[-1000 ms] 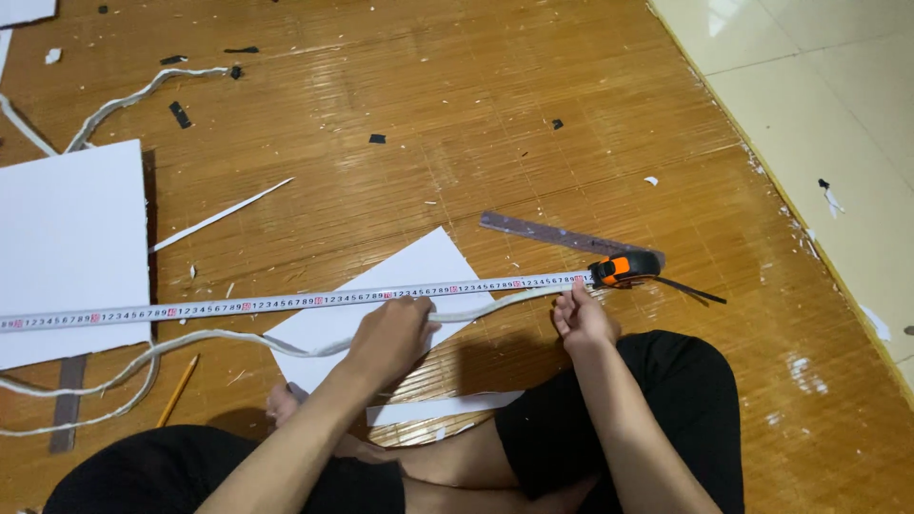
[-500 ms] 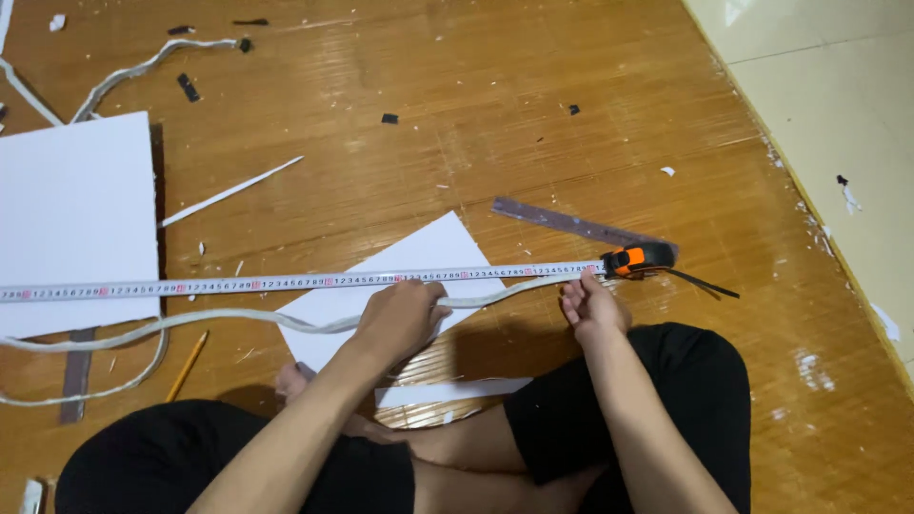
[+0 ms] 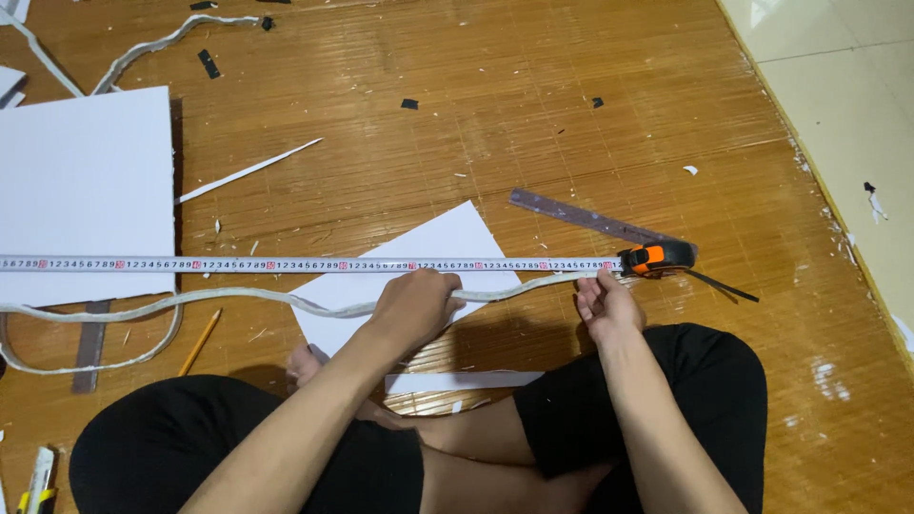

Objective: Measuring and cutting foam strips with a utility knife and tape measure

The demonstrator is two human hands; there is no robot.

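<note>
While the person sat cross-legged on the wooden floor (image 3: 571,114), the long white strip (image 3: 286,300) was pinched under the closed left hand (image 3: 414,303), on the white sheet (image 3: 419,252) just in front of the knees. The right end of the strip was held by the right hand (image 3: 605,303), whose fingers were curled around it; how tightly could not be told. Just beyond the hands, the tape measure (image 3: 286,265) was laid out flat, parallel to the strip, with its orange case (image 3: 652,257) near the right hand and touching the metal ruler (image 3: 590,217). Because the strip was wavy and loose toward the left, a false length could probably be read if it was not pulled straight. The tape could also be pushed aside by a wrist. Farther away, a large white board (image 3: 81,181) and thin offcuts (image 3: 248,171) were seen.
</note>
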